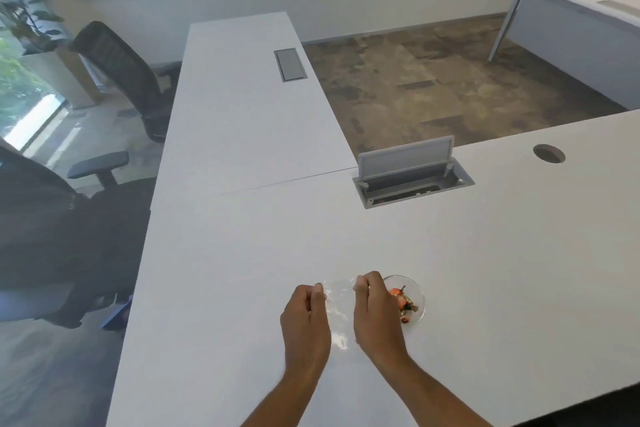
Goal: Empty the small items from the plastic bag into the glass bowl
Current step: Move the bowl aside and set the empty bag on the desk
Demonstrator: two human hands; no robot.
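Observation:
A clear plastic bag lies stretched between my two hands just above the white desk. My left hand pinches its left top corner, and my right hand pinches its right top corner. The bag looks see-through with nothing visible inside. Just right of my right hand stands a small glass bowl, partly hidden by that hand. Inside it lie several small items, orange-red and dark green-brown.
The white desk has an open cable hatch behind the bowl and a round grommet hole at the far right. A second desk runs away ahead. Black office chairs stand beyond the desk's left edge.

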